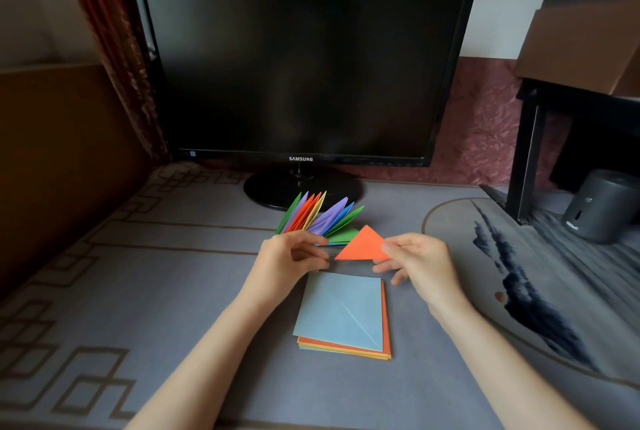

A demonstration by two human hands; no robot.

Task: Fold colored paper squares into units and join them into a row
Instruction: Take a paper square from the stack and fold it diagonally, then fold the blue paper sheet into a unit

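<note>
Clearly the weak spot begins on the left: the left hand (pixel 291 258) has its fingers curled against the near edge of the row of joined units (pixel 320 218), but I cannot tell whether it truly pinches the end flap or only rests there. If it only rests there, a push from the new piece would likely slide the whole fan back across the table (pixel 173 291) or splay its upright leaves. Just right of that, the orange triangle (pixel 362 246) hangs above the table, its left point close to the row's green end and not yet tucked in. It may miss the pocket and crumple. The right hand (pixel 415 265) pinches only the triangle's right corner between thumb and forefinger, so the paper could pivot or sag. Below, the stack of squares (pixel 343 313) lies near both wrists and could be nudged out of line.
</note>
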